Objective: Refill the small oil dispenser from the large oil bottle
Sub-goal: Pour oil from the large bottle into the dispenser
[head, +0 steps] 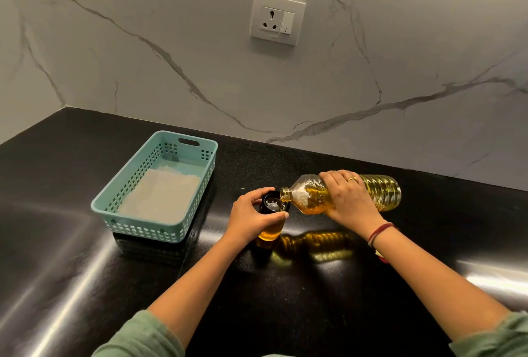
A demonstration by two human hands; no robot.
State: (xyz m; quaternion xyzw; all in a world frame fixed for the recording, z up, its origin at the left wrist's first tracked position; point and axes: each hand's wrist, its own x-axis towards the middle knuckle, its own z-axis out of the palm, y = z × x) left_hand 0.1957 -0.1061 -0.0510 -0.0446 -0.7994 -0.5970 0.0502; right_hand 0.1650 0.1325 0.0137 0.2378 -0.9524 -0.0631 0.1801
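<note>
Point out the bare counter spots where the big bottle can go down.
Free: the black counter right of the large oil bottle, and the near strip between the forearms. Also bare: behind the teal basket toward the wall. Crowded: the gap between basket and small dispenser, held by the left hand.

Dim, warm light — glare streaks the countertop point(71, 271).

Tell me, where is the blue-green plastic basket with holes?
The blue-green plastic basket sits on the black countertop, left of the left hand holding the small oil dispenser.
</note>
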